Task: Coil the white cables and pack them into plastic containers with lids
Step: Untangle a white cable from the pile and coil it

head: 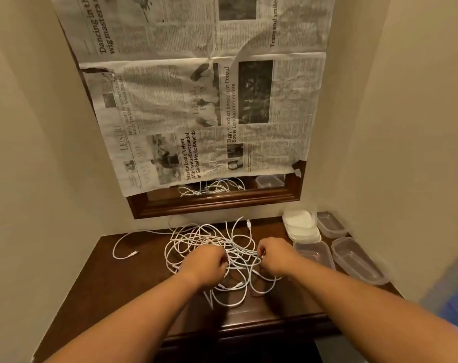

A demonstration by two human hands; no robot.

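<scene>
The white cables (212, 239) are heaped in a loose tangle on the dark surface (133, 284), with the plastic containers (358, 260) and stacked lids (301, 226) just beside them on the right. Strands are pinched by the curled fingers of the left hand (205, 263) and right hand (275, 255). The cables are judged light, limp and snag-prone. A plug end is best gripped first.
</scene>
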